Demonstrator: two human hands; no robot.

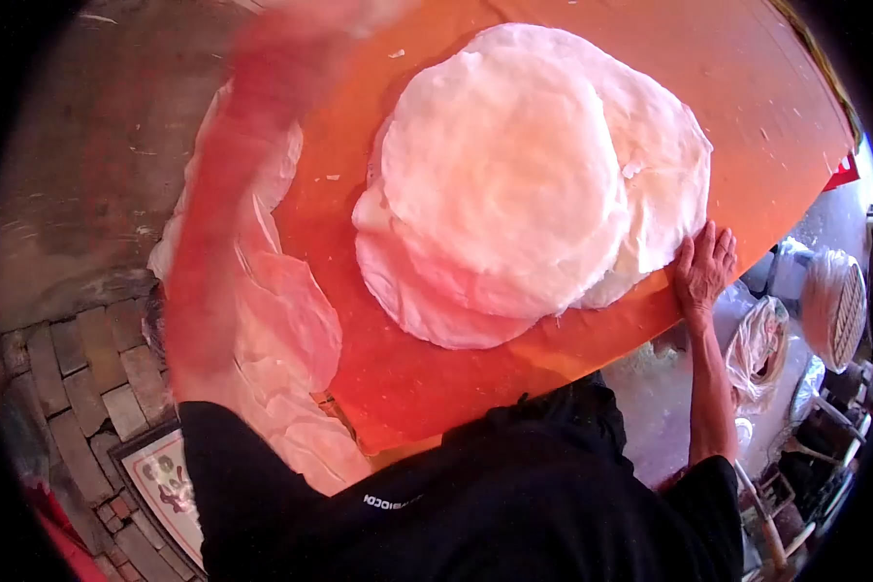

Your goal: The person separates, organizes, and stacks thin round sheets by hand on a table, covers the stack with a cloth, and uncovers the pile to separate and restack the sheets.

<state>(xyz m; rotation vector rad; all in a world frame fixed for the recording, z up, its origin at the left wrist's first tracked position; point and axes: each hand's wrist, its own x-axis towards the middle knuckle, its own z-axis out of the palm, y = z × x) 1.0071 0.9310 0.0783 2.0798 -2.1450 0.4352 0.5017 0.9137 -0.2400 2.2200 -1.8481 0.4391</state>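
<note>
While the broad orange desk (776, 126) is partly covered by thin round white sheets (500, 175), loose pale sheets (296, 315) at its left could be dragged if caught by the left arm (228, 213). The round sheets could be creased if pushed by the right hand (704, 278), laid beside their edge, fingers slightly spread; for the blurred left hand (354, 12), this cannot be told.

Black short-sleeved shirt (514, 519), small white lettering (388, 501)
</note>
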